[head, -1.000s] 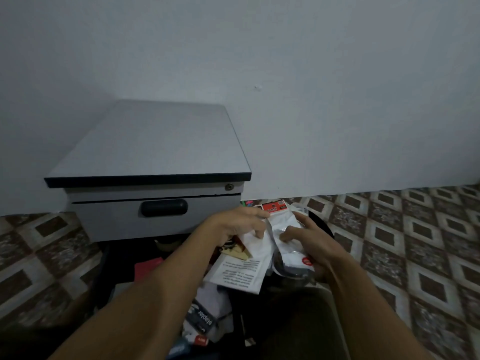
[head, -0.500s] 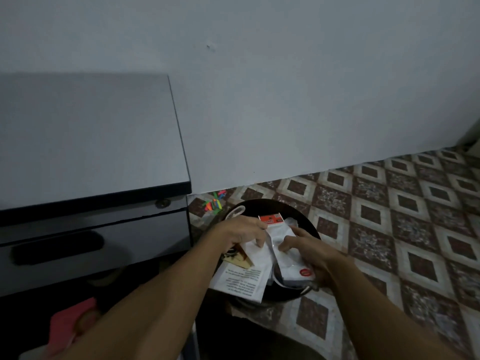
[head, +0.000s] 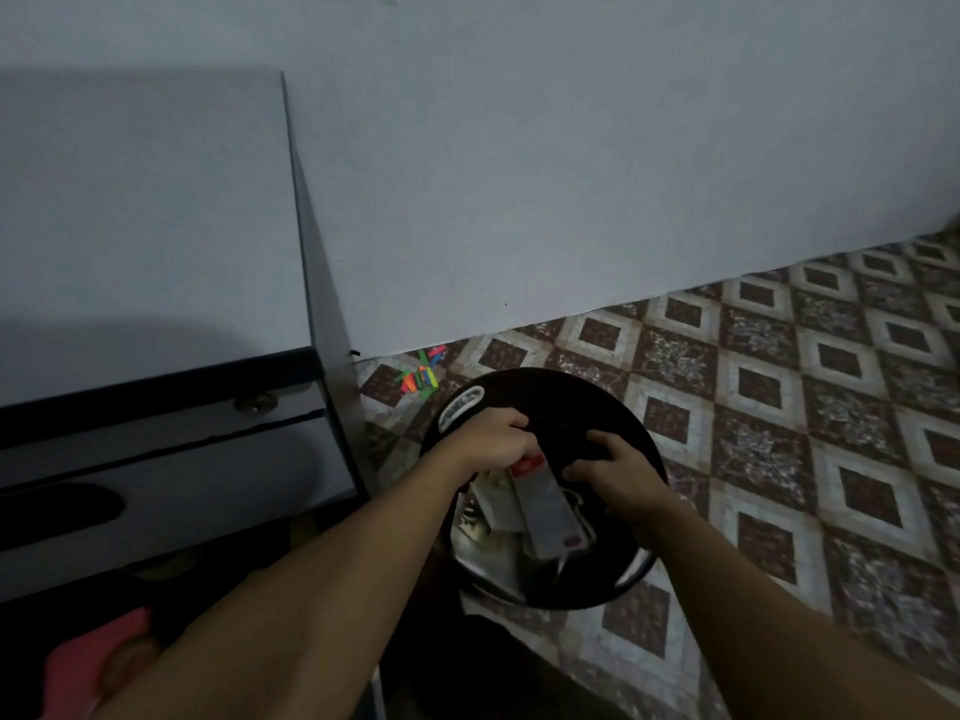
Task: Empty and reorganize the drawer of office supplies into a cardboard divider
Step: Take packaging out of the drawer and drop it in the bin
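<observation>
A round black bin (head: 639, 423) stands on the floor right of the grey drawer cabinet (head: 156, 449). Both my hands are over its opening. My left hand (head: 488, 439) grips the top of a bunch of white paper packets (head: 540, 506), one with a red top, which hang down into the bin. My right hand (head: 608, 470) is just right of the packets, its fingers curled over the bin's black lid flap (head: 561, 431). The cabinet's upper drawer is closed, with its dark handle (head: 62, 511) at the left edge.
Small coloured pieces (head: 421, 374) lie on the patterned tile floor (head: 831, 407) by the wall, behind the bin. A pink object (head: 88, 662) sits in the dark space under the cabinet front at lower left. A white label (head: 460, 407) shows on the bin's rim.
The view swung right and down onto the bin. My hands went from holding the packets above the bin to lowering them into its opening; my right hand moved off the packets onto the flap.
</observation>
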A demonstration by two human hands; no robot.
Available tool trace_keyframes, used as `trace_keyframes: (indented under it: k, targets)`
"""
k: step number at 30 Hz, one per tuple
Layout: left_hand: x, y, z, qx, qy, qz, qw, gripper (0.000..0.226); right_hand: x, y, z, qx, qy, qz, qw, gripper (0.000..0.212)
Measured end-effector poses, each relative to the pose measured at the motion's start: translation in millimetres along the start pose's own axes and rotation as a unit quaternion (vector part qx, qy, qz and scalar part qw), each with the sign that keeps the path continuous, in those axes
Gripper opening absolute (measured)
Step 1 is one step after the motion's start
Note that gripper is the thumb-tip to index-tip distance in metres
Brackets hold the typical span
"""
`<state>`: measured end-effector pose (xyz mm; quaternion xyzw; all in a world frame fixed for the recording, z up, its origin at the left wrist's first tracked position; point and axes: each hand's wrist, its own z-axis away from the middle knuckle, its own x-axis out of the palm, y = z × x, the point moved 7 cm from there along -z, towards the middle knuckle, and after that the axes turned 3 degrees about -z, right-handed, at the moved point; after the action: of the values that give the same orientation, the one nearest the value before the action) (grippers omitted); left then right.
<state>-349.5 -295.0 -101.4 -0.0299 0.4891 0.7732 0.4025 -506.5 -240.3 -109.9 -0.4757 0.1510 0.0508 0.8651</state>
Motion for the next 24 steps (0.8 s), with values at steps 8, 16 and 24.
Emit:
trace_keyframes:
  k: [8, 16, 24]
  targets:
    - [-21, 1, 54, 0.028, 0.038, -0.002, 0.999, 0.047, 7, -35, 35, -0.048, 0.019, 0.022, 0.998, 0.059]
    - [-66, -31, 168, 0.053, 0.131, 0.024, 0.99, 0.036, 65, -73, 102, -0.074, -0.06, 0.043, 0.994, 0.043]
    - [-120, -137, 292, -0.008, 0.216, 0.086, 0.973, 0.032, 160, -87, 187, -0.158, -0.151, 0.099, 0.971, 0.031]
